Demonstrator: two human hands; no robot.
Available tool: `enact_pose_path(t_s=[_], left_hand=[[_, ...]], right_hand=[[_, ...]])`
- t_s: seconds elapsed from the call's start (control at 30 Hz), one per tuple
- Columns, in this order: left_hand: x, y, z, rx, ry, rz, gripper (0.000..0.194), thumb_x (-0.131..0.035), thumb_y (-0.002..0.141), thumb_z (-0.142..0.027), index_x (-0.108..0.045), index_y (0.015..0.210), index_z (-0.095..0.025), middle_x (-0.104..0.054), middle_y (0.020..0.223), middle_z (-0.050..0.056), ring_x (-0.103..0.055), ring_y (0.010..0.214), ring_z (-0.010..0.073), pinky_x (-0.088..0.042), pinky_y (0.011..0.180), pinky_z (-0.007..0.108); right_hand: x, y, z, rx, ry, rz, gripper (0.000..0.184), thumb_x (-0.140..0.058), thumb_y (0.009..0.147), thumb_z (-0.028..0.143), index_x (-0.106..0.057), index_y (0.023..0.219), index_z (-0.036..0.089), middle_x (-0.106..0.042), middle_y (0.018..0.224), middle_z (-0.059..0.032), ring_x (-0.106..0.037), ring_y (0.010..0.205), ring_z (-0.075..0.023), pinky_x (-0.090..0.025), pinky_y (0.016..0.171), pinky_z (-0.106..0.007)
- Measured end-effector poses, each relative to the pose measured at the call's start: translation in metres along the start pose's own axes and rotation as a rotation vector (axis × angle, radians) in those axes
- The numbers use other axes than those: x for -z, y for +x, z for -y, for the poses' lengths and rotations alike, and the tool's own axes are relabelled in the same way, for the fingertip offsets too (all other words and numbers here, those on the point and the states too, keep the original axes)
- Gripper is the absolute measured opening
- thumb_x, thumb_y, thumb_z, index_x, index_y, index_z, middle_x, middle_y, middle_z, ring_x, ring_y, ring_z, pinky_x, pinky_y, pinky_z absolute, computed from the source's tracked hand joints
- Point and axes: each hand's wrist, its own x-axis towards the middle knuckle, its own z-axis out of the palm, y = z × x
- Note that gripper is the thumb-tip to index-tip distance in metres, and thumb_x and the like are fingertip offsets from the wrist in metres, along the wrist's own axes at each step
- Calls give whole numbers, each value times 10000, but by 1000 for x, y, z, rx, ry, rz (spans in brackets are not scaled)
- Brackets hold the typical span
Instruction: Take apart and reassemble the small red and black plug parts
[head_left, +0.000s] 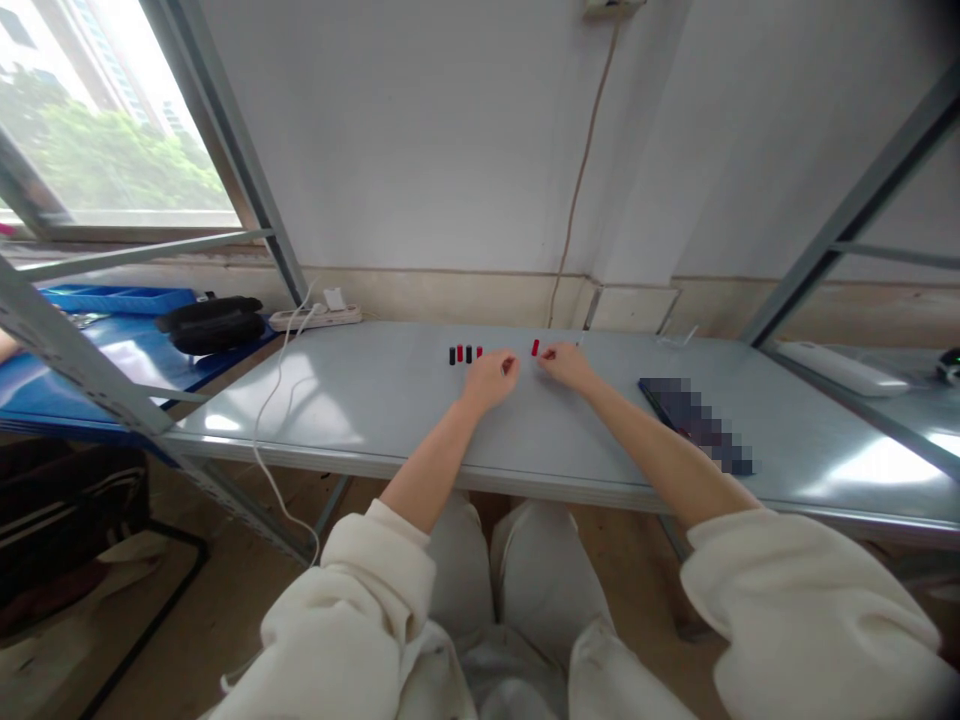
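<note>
My right hand [566, 365] is over the table with its fingers pinched together. At its fingertips is a small red cylinder [535, 347], slightly tilted. My left hand [491, 378] is a short way to the left, fingers curled in; what is in them, if anything, is hidden. Beside and behind it, several small cylinders stand upright in a row, alternating in colour: a black cylinder [452, 356] at the left end, a red cylinder [460, 353], another black cylinder [469, 354], and another red cylinder [479, 351] partly covered by my left hand.
A dark pixelated flat object [694, 420] lies right of my right forearm on the grey table [390, 400]. At the back left is a white power strip [319, 316] with a cable hanging over the edge. Metal posts [225, 130] flank the table. A blue tray [120, 299] and black case [210, 325] lie farther left.
</note>
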Motion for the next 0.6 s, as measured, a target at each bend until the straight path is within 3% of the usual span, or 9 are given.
enact_pose_path(t_s=[0.07, 0.13, 0.37, 0.6], left_hand=[[-3, -5, 1, -95, 162, 145, 139, -486, 764, -239, -571, 666, -189, -594, 654, 24, -529, 637, 140, -404, 635, 256], [-4, -7, 2, -116, 246, 213, 156, -467, 775, -237, -588, 690, -189, -609, 672, 35, -542, 653, 153, -410, 637, 263], [-2, -5, 1, -88, 314, 213, 194, -435, 792, -244, -610, 739, -179, -630, 703, 43, -555, 662, 159, -405, 622, 260], [-1, -6, -2, -52, 359, 241, 211, -424, 813, -254, -619, 801, -175, -641, 765, 37, -562, 715, 139, -409, 672, 238]], right_hand=[[0, 4, -16, -86, -16, -22, 164, -513, 742, 188, -654, 811, 139, -662, 861, -96, -601, 821, -181, -429, 707, -260], [-3, 9, -27, -129, -15, -24, 210, -566, 717, 232, -647, 885, 135, -655, 896, -104, -598, 856, -192, -432, 728, -270], [-20, 30, -24, -194, 19, -29, 449, -638, 656, 440, -631, 968, 117, -631, 991, -148, -584, 930, -232, -439, 728, -289], [-23, 31, 2, -93, 23, -64, 243, -580, 728, 326, -662, 912, 190, -659, 916, -94, -588, 871, -211, -421, 705, -279]])
